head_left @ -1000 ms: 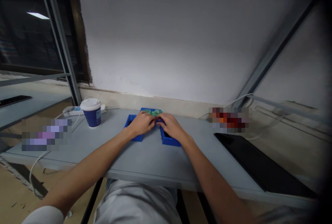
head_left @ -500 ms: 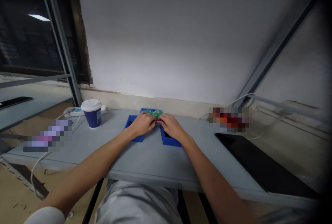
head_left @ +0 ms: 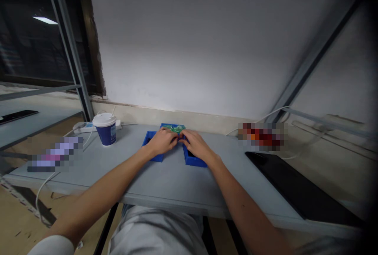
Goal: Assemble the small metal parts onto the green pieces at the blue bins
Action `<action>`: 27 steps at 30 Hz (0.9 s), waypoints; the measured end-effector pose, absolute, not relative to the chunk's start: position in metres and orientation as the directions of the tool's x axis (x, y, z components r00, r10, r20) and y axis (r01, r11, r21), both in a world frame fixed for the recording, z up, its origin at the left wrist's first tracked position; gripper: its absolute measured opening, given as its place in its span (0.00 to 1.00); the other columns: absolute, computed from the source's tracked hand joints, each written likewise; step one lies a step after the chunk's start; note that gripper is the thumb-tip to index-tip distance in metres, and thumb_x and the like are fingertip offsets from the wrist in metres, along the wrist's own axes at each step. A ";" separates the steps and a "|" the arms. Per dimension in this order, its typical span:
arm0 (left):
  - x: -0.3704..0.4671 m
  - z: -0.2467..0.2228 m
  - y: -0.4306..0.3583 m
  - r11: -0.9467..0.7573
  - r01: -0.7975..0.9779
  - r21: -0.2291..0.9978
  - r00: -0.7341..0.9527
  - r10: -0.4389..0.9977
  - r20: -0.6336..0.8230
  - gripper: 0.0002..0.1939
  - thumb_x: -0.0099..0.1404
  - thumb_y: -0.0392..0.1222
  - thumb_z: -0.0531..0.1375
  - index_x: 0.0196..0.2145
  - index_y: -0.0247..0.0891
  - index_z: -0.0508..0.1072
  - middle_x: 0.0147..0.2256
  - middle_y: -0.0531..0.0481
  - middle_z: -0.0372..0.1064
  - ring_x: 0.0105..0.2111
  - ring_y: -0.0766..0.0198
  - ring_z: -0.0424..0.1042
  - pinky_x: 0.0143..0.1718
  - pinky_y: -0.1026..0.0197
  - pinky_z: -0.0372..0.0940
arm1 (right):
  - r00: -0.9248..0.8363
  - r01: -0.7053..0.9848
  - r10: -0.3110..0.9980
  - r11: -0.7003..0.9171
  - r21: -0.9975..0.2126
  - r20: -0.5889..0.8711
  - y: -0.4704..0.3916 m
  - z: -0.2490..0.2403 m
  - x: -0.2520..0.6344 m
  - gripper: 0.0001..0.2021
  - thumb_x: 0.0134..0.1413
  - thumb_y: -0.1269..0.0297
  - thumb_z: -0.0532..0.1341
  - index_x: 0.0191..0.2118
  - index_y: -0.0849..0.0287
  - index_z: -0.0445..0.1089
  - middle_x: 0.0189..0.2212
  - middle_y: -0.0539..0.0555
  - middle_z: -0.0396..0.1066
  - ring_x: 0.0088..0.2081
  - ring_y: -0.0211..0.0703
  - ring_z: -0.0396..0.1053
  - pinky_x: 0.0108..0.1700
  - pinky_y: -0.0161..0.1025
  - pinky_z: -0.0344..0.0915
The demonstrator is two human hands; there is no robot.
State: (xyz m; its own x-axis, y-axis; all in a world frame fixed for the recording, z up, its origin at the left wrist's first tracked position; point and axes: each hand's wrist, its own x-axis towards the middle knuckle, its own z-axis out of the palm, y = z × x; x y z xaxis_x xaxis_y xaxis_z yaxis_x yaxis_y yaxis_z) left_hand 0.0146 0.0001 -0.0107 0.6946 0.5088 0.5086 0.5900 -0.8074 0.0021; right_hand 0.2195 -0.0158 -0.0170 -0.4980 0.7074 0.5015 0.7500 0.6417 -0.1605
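My left hand (head_left: 163, 141) reaches over the left blue bin (head_left: 158, 157), fingers curled in with the tips pressed together. My right hand (head_left: 195, 143) hovers over the right blue bin (head_left: 195, 162), its fingers bent toward the left ones. Between the two sets of fingertips there may be a small item, too tiny and covered to make out. Just behind the fingers, green material (head_left: 177, 128), perhaps in clear plastic, lies in a third blue bin (head_left: 165, 124). Dark contents show partly in the left and right bins, mostly covered by my hands.
A lidded blue paper cup (head_left: 106, 131) stands left, before a white power strip (head_left: 85, 127). A flat black panel (head_left: 295, 188) lies along the right side of the grey table (head_left: 165, 186). Blurred-out items sit at both sides, with white cables nearby. A wall rises behind.
My right fingers have shifted slightly and bent a little differently near the left fingertips. The left hand, bins and cup stay essentially in place.
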 end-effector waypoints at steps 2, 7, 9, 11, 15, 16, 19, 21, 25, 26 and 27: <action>0.015 -0.011 0.000 -0.807 0.591 -0.003 0.696 0.508 0.507 0.11 0.72 0.39 0.54 0.39 0.37 0.77 0.35 0.45 0.78 0.39 0.56 0.76 0.51 0.52 0.64 | -0.506 0.747 0.705 0.646 -0.156 0.497 -0.016 -0.016 0.219 0.02 0.66 0.68 0.59 0.40 0.57 0.70 0.39 0.55 0.73 0.43 0.45 0.69 0.48 0.42 0.63; 0.015 -0.010 -0.001 -0.799 0.601 -0.001 0.689 0.517 0.509 0.10 0.71 0.38 0.54 0.41 0.37 0.77 0.37 0.45 0.78 0.41 0.55 0.76 0.51 0.52 0.64 | -0.506 0.747 0.705 0.646 -0.155 0.498 -0.017 -0.016 0.219 0.03 0.65 0.66 0.61 0.43 0.57 0.70 0.41 0.55 0.73 0.43 0.45 0.69 0.48 0.42 0.63; 0.014 -0.009 -0.001 -0.801 0.598 0.000 0.692 0.517 0.504 0.10 0.71 0.38 0.55 0.40 0.37 0.77 0.36 0.45 0.78 0.40 0.55 0.76 0.51 0.52 0.64 | -0.499 0.754 0.708 0.639 -0.153 0.500 -0.017 -0.017 0.219 0.02 0.65 0.67 0.61 0.42 0.58 0.69 0.40 0.55 0.73 0.43 0.45 0.69 0.48 0.42 0.63; 0.014 -0.009 -0.002 -0.806 0.592 0.000 0.699 0.513 0.498 0.11 0.72 0.39 0.54 0.39 0.37 0.76 0.35 0.46 0.78 0.39 0.56 0.76 0.50 0.52 0.64 | -0.503 0.752 0.705 0.642 -0.149 0.500 -0.016 -0.017 0.219 0.02 0.66 0.67 0.60 0.40 0.58 0.70 0.39 0.55 0.73 0.42 0.45 0.69 0.47 0.42 0.63; 0.014 -0.009 -0.002 -0.812 0.583 0.017 0.699 0.512 0.499 0.11 0.72 0.39 0.53 0.40 0.37 0.77 0.36 0.46 0.77 0.39 0.56 0.76 0.51 0.52 0.64 | -0.514 0.746 0.705 0.648 -0.151 0.488 -0.016 -0.017 0.219 0.04 0.66 0.66 0.60 0.40 0.57 0.71 0.39 0.55 0.73 0.42 0.45 0.69 0.48 0.42 0.63; 0.014 -0.009 -0.002 -0.814 0.580 0.025 0.698 0.513 0.500 0.11 0.72 0.39 0.54 0.40 0.37 0.76 0.36 0.46 0.77 0.40 0.57 0.76 0.51 0.52 0.64 | -0.511 0.749 0.709 0.645 -0.153 0.485 -0.016 -0.017 0.219 0.03 0.65 0.66 0.61 0.41 0.57 0.71 0.40 0.55 0.73 0.43 0.45 0.69 0.48 0.42 0.63; 0.014 -0.009 -0.002 -0.820 0.571 0.043 0.699 0.513 0.498 0.10 0.72 0.38 0.54 0.42 0.37 0.76 0.37 0.45 0.77 0.40 0.57 0.76 0.51 0.51 0.64 | -0.500 0.757 0.718 0.634 -0.159 0.483 -0.017 -0.016 0.219 0.03 0.64 0.67 0.62 0.42 0.57 0.71 0.41 0.55 0.73 0.43 0.45 0.69 0.48 0.42 0.63; 0.014 -0.009 -0.002 -0.822 0.569 0.041 0.702 0.511 0.496 0.10 0.72 0.38 0.54 0.41 0.37 0.76 0.36 0.45 0.77 0.40 0.57 0.76 0.52 0.51 0.64 | -0.505 0.754 0.714 0.638 -0.155 0.485 -0.018 -0.015 0.219 0.03 0.65 0.68 0.60 0.41 0.58 0.72 0.40 0.55 0.73 0.43 0.45 0.69 0.48 0.42 0.63; 0.015 -0.008 -0.003 -0.820 0.572 0.020 0.704 0.503 0.502 0.12 0.72 0.39 0.53 0.39 0.36 0.77 0.35 0.45 0.77 0.39 0.56 0.76 0.51 0.51 0.64 | -0.523 0.740 0.701 0.655 -0.149 0.485 -0.020 -0.012 0.217 0.07 0.68 0.67 0.57 0.39 0.57 0.72 0.38 0.55 0.73 0.43 0.45 0.69 0.48 0.42 0.63; 0.015 -0.008 -0.004 -0.821 0.571 0.020 0.704 0.502 0.503 0.12 0.73 0.39 0.53 0.39 0.36 0.77 0.35 0.45 0.77 0.39 0.56 0.76 0.51 0.51 0.64 | -0.522 0.742 0.701 0.654 -0.147 0.485 -0.020 -0.011 0.216 0.08 0.69 0.67 0.56 0.38 0.57 0.72 0.38 0.54 0.73 0.42 0.45 0.69 0.47 0.42 0.63; 0.015 -0.008 -0.004 -0.821 0.570 0.023 0.702 0.502 0.505 0.13 0.73 0.39 0.53 0.39 0.36 0.77 0.35 0.44 0.77 0.39 0.56 0.76 0.51 0.51 0.64 | -0.520 0.746 0.703 0.651 -0.144 0.485 -0.020 -0.011 0.215 0.09 0.69 0.67 0.56 0.38 0.57 0.72 0.37 0.54 0.73 0.42 0.45 0.69 0.47 0.41 0.62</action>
State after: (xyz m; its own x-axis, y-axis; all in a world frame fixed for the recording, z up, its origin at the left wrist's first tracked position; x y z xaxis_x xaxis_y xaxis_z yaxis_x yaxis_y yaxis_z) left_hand 0.0152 -0.0036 -0.0077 0.7023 0.5021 0.5045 0.5704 -0.8210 0.0231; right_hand 0.2154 -0.0204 -0.0109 -0.5202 0.7031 0.4847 0.7456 0.6507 -0.1438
